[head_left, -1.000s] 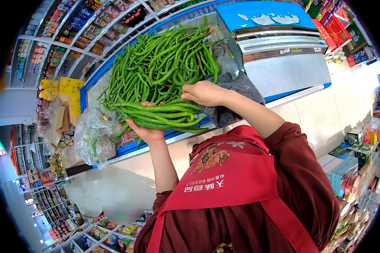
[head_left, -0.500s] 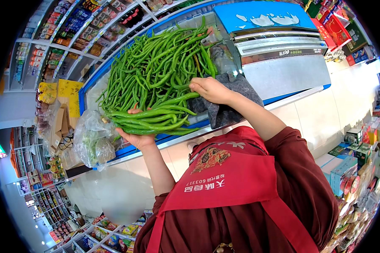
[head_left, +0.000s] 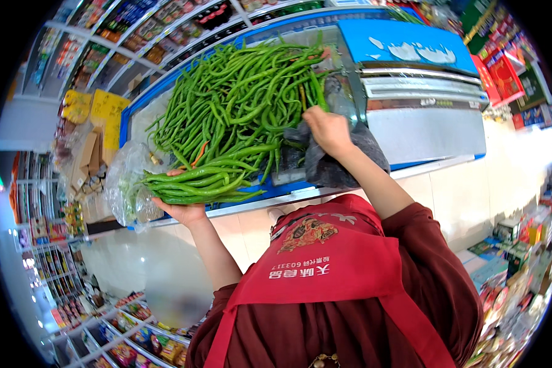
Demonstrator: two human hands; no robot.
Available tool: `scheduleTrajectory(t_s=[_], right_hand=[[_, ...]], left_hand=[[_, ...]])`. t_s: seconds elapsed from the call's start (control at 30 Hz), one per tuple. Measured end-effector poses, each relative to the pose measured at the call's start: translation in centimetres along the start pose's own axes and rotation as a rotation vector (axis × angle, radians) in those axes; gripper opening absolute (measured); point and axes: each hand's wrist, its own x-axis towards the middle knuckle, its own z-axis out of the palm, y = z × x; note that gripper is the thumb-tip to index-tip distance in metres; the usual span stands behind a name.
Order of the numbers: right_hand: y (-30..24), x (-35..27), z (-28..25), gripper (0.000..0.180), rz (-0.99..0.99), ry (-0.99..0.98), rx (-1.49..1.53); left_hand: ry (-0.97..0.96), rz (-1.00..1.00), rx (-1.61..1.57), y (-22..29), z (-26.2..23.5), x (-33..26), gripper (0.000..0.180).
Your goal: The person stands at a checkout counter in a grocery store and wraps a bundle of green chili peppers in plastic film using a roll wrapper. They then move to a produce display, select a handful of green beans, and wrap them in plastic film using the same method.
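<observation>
Long green chili peppers lie heaped on a blue-edged freezer chest in front of me. My left hand, at the near left of the heap, is closed around a bunch of green chili peppers, lined up side by side, with the thumb over them. My right hand is at the right edge of the heap, fingers curled down among the peppers; whatever they grip is hidden. Beneath that hand and wrist lies a crumpled dark grey cloth.
A clear plastic bag sits left of my left hand, beside cardboard and a yellow sign. The freezer's blue and silver lid section stands to the right. Stocked shelves line the far side.
My right hand has moved from the near edge of the heap up and right, leaving the pepper it touched. The left hand with its bunch has shifted slightly left and nearer me.
</observation>
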Motion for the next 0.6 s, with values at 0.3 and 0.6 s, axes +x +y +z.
scheduleTrajectory(t_s=[0.3, 0.6], right_hand=[[1.0, 3.1, -2.1, 0.032, 0.259, -0.43, -0.447], [-14.7, 2.1, 3.5, 0.033, -0.25, -0.969, 0.472]], left_hand=[[-0.008, 0.026, -0.16, 4.3, -1.9, -4.2, 0.062], [0.045, 0.053, -0.253, 3.6, -2.4, -5.3, 0.069]])
